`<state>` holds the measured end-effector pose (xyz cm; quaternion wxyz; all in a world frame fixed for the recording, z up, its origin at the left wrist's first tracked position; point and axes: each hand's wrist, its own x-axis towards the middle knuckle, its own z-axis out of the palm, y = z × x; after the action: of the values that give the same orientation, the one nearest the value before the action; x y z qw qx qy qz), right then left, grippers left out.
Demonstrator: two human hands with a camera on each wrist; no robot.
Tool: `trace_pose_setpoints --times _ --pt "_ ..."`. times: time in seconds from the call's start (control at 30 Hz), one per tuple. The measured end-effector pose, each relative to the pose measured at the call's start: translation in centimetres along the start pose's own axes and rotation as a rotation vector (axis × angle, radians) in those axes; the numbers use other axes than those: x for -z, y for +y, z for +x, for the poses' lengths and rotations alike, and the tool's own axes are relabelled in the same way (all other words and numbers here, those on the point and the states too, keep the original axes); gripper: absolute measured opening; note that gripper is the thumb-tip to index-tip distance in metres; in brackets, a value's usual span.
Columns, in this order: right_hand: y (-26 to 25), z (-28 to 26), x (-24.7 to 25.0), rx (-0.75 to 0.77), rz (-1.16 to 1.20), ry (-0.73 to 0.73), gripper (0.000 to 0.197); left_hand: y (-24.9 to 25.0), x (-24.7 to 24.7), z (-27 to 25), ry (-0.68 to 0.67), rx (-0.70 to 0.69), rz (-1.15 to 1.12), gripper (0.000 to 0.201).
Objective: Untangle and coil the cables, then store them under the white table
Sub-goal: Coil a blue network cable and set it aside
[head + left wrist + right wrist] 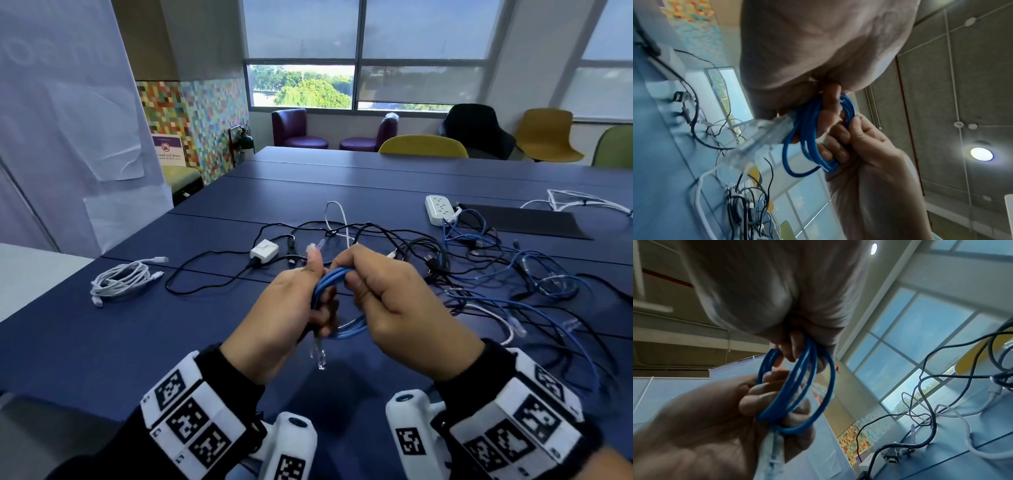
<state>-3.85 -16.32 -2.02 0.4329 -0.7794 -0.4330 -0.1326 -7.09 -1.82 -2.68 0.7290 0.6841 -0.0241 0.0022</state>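
Note:
A blue network cable [346, 329], wound into a small coil of several loops, hangs between both hands above the dark blue table [171, 342]. My left hand [308, 294] grips one side of the coil, thumb pointing up. My right hand [356, 284] pinches the loops on the other side. A clear plug [320, 356] dangles below the coil. The left wrist view shows the coil [807, 129] round my left fingers [831, 97], with the right hand's fingers [840, 138] curled on it. In the right wrist view the coil [803, 386] runs from my right fingers [793, 350] to the left hand [760, 399].
A tangle of black, blue and white cables [479, 274] spreads across the table's middle and right. A coiled white cable [120, 277] lies at the left, beside a white charger [263, 251]. Farther back sit a power strip [440, 209] and black mat [520, 221]. The white table [34, 270] adjoins at left.

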Motion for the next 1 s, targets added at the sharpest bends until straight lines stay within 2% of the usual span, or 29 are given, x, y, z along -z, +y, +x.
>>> trace_pose_setpoints --times 0.03,0.1,0.2,0.33,0.5,0.6,0.7,0.8,0.9,1.0 --pt "-0.2 0.0 -0.2 0.001 0.055 -0.021 0.012 0.2 -0.1 0.0 0.002 0.006 0.018 0.056" --pt "-0.4 -0.2 -0.5 0.003 0.093 -0.03 0.023 0.6 -0.2 0.0 -0.007 0.014 0.013 0.053" --pt "-0.4 -0.3 -1.0 0.027 -0.034 0.053 0.036 0.9 -0.1 0.1 -0.054 0.032 0.016 0.053" --pt "-0.2 -0.5 -1.8 -0.001 -0.129 0.144 0.035 1.1 0.2 0.1 -0.076 0.068 0.043 0.037" --pt "0.1 -0.4 -2.2 -0.021 -0.201 0.202 0.034 1.2 0.5 0.2 -0.096 0.051 0.082 0.037" --pt "0.3 -0.4 -2.0 -0.012 -0.248 0.213 0.024 1.1 0.6 0.1 -0.09 0.058 0.025 0.035" --pt "0.6 -0.3 -1.4 -0.057 -0.26 0.231 0.015 0.9 0.7 0.1 -0.034 -0.005 -0.063 0.027" --pt "0.5 0.0 -0.5 -0.125 -0.212 0.223 0.013 0.3 1.0 0.2 0.032 -0.135 -0.111 0.018" --pt "0.5 0.2 0.3 -0.23 -0.114 0.145 0.014 -0.3 1.2 0.3 0.04 -0.257 -0.049 0.018" --pt "0.4 0.2 0.9 -0.257 -0.031 0.064 0.015 -0.5 1.1 0.4 0.078 -0.294 -0.011 0.013"
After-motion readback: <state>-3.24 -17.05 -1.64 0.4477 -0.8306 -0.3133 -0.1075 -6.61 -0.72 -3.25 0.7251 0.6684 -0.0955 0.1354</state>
